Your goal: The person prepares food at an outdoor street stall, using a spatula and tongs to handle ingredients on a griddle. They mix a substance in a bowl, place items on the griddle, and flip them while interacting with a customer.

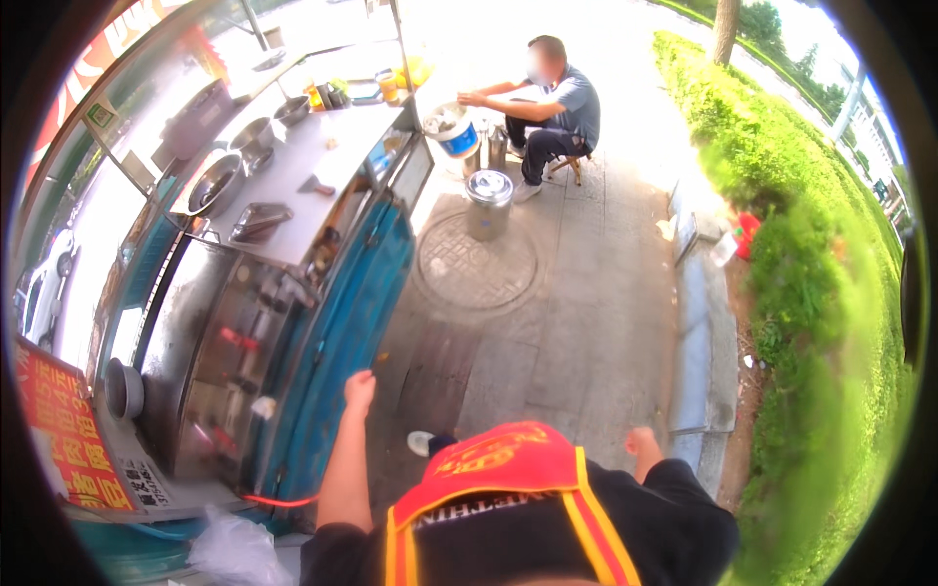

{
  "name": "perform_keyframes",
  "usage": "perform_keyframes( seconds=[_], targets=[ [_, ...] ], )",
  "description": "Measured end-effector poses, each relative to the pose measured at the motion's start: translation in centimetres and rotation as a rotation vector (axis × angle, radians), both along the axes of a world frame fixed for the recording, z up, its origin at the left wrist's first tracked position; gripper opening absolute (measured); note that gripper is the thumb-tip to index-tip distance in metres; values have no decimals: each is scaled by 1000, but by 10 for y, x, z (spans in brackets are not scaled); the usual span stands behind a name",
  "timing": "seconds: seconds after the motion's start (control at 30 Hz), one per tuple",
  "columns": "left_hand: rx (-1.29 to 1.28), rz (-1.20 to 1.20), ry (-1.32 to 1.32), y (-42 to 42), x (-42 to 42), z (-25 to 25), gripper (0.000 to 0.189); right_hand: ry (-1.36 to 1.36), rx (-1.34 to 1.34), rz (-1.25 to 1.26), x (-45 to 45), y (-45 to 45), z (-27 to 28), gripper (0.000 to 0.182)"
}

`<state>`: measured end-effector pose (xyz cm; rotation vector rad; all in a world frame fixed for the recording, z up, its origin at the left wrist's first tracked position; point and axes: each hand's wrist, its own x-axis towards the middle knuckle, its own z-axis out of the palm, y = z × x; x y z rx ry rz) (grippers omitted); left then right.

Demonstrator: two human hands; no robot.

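My left hand point(359, 394) hangs in the air beside the blue side panel point(344, 322) of a street food cart, fingers curled and nothing seen in them. On the other side of my red apron point(506, 458), my right hand point(642, 442) is also curled with nothing visible in it, and the stone kerb point(700, 373) is nearest to it. The cart's white worktop point(293, 220) bears a scraper with a wooden handle point(315, 186), a rectangular metal container point(260, 222) and a large metal bowl point(218, 184).
Farther along the pavement a person point(564, 102) sits on a low stool point(569, 165), hands at a white-and-blue bucket point(456, 135). A lidded metal pot point(489, 201) stands by a manhole cover point(476, 267). A hedge point(813, 293) borders the right side. A plastic bag point(234, 546) lies at lower left.
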<state>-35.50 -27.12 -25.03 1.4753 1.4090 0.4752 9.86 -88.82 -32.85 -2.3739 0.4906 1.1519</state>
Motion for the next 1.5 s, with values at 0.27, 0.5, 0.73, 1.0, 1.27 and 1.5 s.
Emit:
perform_keyframes(
  seconds=[0.27, 0.5, 0.73, 1.0, 1.27, 1.5],
  targets=[
    [-131, -631, 355, -123, 100, 29, 33, -170, 498, 496, -107, -80, 82, 21],
    [-111, -565, 588, -143, 54, 33, 32, 190, 505, -31, -70, 27, 2, 23],
    [-187, -439, 639, -136, 12, 29, 33, 178, 605, 14, -41, 71, 1, 21],
    [-348, -278, 566, -110, 13, 8, 33, 277, 414, -152, -17, 95, 23, 18],
    [-217, -235, 522, -9, 11, -9, 27, 284, 614, 133, 26, 224, 37, 18],
    [-229, -213, 523, 65, 12, -16, 24, 22, 428, 269, 67, 444, 46, 22]
  ],
)
